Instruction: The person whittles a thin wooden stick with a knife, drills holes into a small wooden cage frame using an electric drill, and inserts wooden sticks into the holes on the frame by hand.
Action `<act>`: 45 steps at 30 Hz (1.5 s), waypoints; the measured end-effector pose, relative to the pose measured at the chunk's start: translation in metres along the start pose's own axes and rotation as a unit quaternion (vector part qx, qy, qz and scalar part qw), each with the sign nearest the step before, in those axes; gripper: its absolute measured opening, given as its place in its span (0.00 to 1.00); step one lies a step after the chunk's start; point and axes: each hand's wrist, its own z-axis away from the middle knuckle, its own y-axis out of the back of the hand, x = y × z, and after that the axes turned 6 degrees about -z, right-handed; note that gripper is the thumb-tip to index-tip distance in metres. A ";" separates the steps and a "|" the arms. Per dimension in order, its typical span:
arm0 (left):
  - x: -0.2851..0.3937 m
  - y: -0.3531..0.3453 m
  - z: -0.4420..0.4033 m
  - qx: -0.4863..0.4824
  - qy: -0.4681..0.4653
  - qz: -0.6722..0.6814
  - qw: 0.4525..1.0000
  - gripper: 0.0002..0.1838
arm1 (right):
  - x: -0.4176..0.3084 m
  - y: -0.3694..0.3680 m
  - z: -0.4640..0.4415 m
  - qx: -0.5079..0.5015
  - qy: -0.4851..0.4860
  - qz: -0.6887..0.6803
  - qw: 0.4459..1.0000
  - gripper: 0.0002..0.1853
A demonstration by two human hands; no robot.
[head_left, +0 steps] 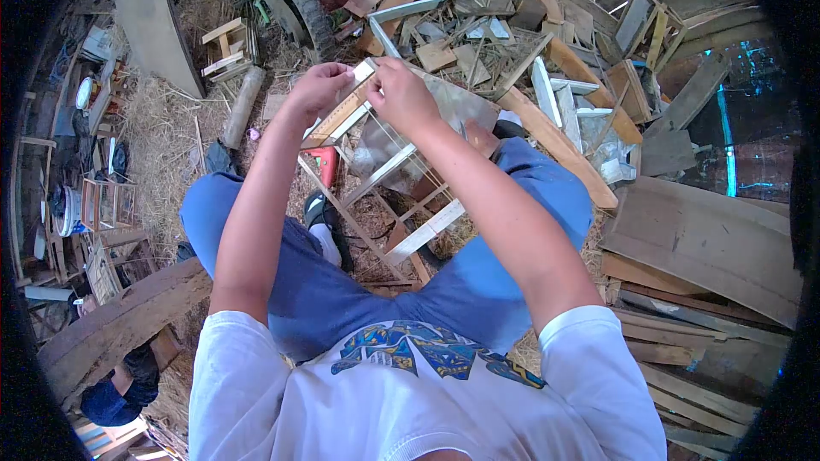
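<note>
Between my knees leans a wooden frame (382, 173) of pale slats with thin rods running across it, like a small cage. Its far end carries a light wood strip (337, 118). My left hand (321, 90) is closed, fingertips pinching the strip's upper end. On the other side of that end, my right hand (400, 98) is closed too, thumb and fingers pressed together; whatever small thing they may hold is hidden. A red plastic piece (325, 164), perhaps a tool handle, shows beside the frame near my left knee.
Scrap boards and offcuts (436, 55) pile up ahead. A long plank (559, 149) lies to the right, near a white-painted wood piece (565, 107). A wheel (309, 13) and a log (245, 107) are ahead left. Large panels (700, 239) lean at the right; straw covers the ground.
</note>
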 end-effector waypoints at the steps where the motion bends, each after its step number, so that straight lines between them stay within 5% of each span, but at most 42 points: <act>1: 0.000 0.000 0.000 0.000 0.000 0.000 1.000 0.11 | -0.001 0.001 0.000 -0.004 0.010 -0.001 1.000 0.13; 27: 0.002 -0.002 0.001 0.001 0.024 0.019 1.000 0.12 | 0.003 0.001 -0.001 0.041 0.014 -0.049 0.998 0.05; 45: 0.003 -0.004 0.004 0.025 0.014 -0.005 1.000 0.13 | -0.010 0.023 0.012 -0.013 0.009 0.082 0.996 0.06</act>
